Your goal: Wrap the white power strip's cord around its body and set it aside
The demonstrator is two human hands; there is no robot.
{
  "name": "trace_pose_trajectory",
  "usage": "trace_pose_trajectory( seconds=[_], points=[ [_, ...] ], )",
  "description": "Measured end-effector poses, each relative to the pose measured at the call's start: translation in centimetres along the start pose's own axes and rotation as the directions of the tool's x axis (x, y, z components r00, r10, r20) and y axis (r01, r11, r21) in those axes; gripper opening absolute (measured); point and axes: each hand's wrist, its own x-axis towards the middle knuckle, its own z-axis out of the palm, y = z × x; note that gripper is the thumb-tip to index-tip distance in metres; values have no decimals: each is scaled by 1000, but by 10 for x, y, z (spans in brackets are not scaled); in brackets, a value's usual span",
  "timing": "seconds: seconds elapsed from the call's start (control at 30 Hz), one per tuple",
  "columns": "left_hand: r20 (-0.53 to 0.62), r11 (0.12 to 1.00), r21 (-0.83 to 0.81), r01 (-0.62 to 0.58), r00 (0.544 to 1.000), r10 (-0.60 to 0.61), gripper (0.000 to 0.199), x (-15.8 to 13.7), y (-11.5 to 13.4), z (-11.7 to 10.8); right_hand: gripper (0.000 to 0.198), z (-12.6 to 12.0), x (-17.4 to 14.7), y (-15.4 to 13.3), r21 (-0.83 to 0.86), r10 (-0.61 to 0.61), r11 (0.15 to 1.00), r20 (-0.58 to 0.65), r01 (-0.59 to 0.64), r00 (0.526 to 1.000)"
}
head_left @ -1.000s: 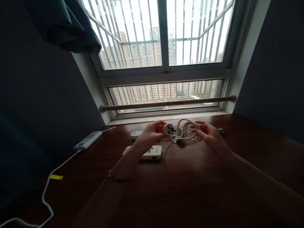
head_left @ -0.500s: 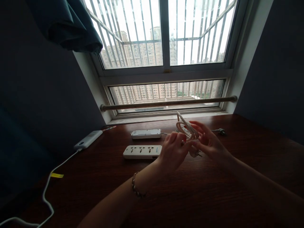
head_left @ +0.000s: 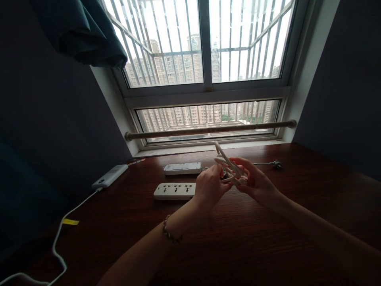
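A looped white power cord (head_left: 228, 161) is held between my two hands above the wooden desk. My left hand (head_left: 210, 182) is closed on a part of the cord near its power strip. My right hand (head_left: 253, 178) grips the bundled loops from the right side, fingers curled round them. Left of my left hand lies a white power strip (head_left: 174, 191), sockets up, its right end hidden by that hand. Behind it rests a second white power strip (head_left: 182, 168), underside up. From behind my hands a grey plug (head_left: 277, 164) on its cord sticks out to the right.
On the left of the dark wooden desk (head_left: 268, 246) sits a white power bank (head_left: 110, 176) with a white cable (head_left: 58, 238) running to the front. A yellow tag (head_left: 71, 222) is on that cable. A window with a rail (head_left: 208, 130) borders the back.
Both hands have shifted slightly left with the looped cord. The plug seen hanging below my right hand is now out of sight. The left hand covers more of the nearer strip.
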Motion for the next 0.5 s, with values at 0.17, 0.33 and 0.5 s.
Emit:
trace_pose_trajectory(
  seconds=[0.17, 0.33, 0.5],
  points=[
    [480, 861, -435, 262, 877, -24, 30, 14, -16, -15, 59, -5, 0, 1, -312, -45, 949, -17, 38, 999],
    [644, 753, -554, 355, 756, 117, 29, 21, -19, -29, 76, -18, 2, -1, -757, -259, 575, 190, 309, 947],
    [684, 694, -586, 418, 715, 146, 27, 23, -18, -39, 86, -46, 9, -3, -920, -285, 341, 95, 193, 954]
  ],
)
